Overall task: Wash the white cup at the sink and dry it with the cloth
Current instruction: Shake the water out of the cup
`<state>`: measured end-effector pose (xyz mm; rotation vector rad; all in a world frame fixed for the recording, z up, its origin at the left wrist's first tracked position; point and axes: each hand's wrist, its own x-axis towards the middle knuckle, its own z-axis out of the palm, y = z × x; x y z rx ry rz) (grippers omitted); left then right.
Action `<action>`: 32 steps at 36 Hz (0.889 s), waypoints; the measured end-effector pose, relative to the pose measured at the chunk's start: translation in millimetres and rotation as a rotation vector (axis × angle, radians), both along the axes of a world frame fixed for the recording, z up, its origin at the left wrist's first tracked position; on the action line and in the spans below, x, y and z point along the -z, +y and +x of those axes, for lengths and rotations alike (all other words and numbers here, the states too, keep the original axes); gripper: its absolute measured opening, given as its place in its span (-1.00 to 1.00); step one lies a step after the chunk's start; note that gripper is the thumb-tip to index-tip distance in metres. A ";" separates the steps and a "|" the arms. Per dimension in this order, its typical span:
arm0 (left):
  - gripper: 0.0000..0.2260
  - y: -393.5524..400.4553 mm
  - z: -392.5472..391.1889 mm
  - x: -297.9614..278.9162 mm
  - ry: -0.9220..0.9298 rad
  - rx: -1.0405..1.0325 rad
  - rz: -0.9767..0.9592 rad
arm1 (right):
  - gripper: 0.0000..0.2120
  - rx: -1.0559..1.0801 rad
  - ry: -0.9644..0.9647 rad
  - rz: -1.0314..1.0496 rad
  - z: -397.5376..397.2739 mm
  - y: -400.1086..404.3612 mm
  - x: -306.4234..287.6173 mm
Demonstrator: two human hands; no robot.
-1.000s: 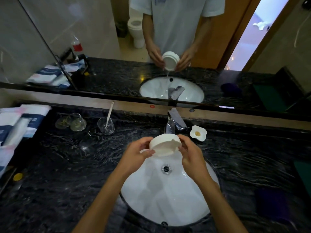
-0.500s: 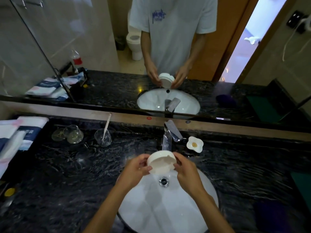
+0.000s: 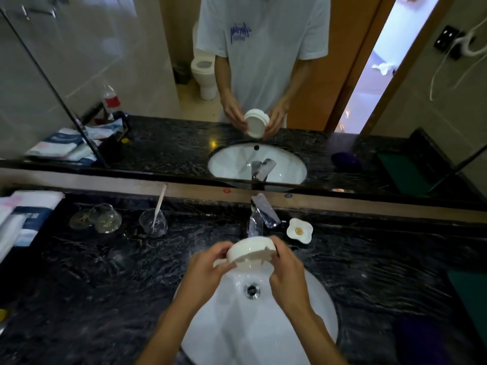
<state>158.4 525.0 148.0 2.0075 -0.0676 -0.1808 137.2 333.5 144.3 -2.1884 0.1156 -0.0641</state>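
White cup (image 3: 250, 251) sits between the person's two hands, held in the air over the far rim of the sink (image 3: 311, 306), just in front of the chrome faucet (image 3: 259, 216). It is tipped on its side, its wide axis running roughly from 9 o'clock to 3 o'clock, the opening facing down and toward the person. The left hand (image 3: 204, 270) pinches the cup's left edge, thumb under the rim and fingers curled over the top. The right hand (image 3: 286, 270) grips the right edge the same way, fingers pressed together against the wall. The drain (image 3: 251, 290) lies directly below. At 1 o'clock from the cup a small flower-shaped dish (image 3: 299, 230) rests on the dark marble counter (image 3: 105, 285). At 10 o'clock stands a glass tumbler (image 3: 153, 225) holding a white stick, with folded towels (image 3: 23, 219) at far 9 o'clock.
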 end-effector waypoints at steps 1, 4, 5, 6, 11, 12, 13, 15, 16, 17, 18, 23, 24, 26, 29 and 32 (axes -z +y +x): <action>-0.68 -0.9 1.9 0.9 0.014 0.009 0.008 | -0.30 0.017 0.018 -0.006 1.8 0.5 2.3; -0.71 -4.2 5.4 -1.2 0.027 0.025 0.017 | -0.31 0.006 0.042 -0.001 2.4 2.4 3.3; -0.70 -3.8 5.9 -1.1 0.014 0.033 0.008 | -0.30 -0.008 0.032 -0.003 0.9 1.6 2.5; -0.68 -2.6 5.4 -0.7 0.003 0.042 -0.005 | -0.31 -0.027 0.014 0.009 -0.8 -0.3 3.5; -0.57 1.5 6.0 11.5 0.073 0.006 -0.025 | -0.33 -0.010 0.063 0.003 2.0 1.1 8.8; -0.57 0.1 4.4 12.0 0.071 0.000 -0.027 | -0.35 -0.005 0.076 0.004 -1.1 3.5 7.0; -0.57 -0.5 3.4 12.8 0.057 0.000 -0.039 | -0.37 0.000 0.059 -0.010 -3.8 4.2 4.3; -0.56 0.8 1.1 15.0 0.042 -0.005 -0.084 | -0.37 -0.022 -0.005 -0.030 -8.5 3.3 1.4; -0.55 1.5 1.4 17.0 0.049 -0.019 -0.093 | -0.36 -0.038 -0.024 -0.049 -7.9 0.9 4.4; -0.55 2.0 1.7 18.3 0.074 -0.031 -0.089 | -0.35 -0.048 -0.004 -0.069 -7.5 -0.5 7.5; -0.55 1.7 0.8 20.2 0.101 -0.031 -0.084 | -0.33 -0.061 0.041 -0.068 -6.8 -0.7 10.9; -0.45 1.8 -3.8 25.7 0.123 -0.047 -0.148 | -0.36 -0.090 0.053 -0.045 -8.1 -0.1 0.7; -0.43 1.2 -3.5 25.6 0.121 -0.053 -0.152 | -0.40 -0.100 0.030 -0.028 -7.9 -1.5 -2.6; -0.44 0.5 -2.5 20.3 0.118 -0.052 -0.137 | -0.47 -0.105 0.011 -0.015 -9.7 -1.9 -11.0; -0.53 1.0 2.9 4.9 0.018 -0.030 -0.091 | -0.40 -0.087 -0.071 -0.033 -7.2 -3.7 -14.0; -0.60 1.1 8.4 -1.0 -0.005 0.005 -0.049 | -0.35 -0.066 -0.149 -0.077 2.4 -6.3 -6.3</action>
